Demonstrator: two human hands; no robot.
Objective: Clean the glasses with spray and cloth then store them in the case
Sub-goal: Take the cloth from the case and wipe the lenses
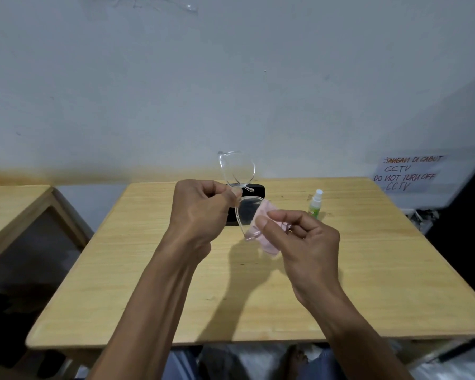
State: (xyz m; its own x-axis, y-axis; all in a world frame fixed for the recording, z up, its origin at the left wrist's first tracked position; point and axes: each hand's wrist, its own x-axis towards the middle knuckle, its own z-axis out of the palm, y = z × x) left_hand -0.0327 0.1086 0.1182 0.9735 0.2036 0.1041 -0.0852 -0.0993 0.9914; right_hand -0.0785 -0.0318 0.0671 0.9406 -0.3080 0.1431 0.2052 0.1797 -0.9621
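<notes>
holding the glasses (239, 193) at the bridge in the left hand (200, 207), raised above the table (176, 283) so one lens faces the right hand (302, 237), pinching the cloth (266, 231) against it to wipe. spray (316, 204) near the far right edge, case (247, 204) near the far edge, waiting.

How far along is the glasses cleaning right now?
In hand: the left hand holds the glasses while the right hand rubs the pink cloth on a lens. The spray bottle stands on the table. Left: stowing in the black case.
</notes>
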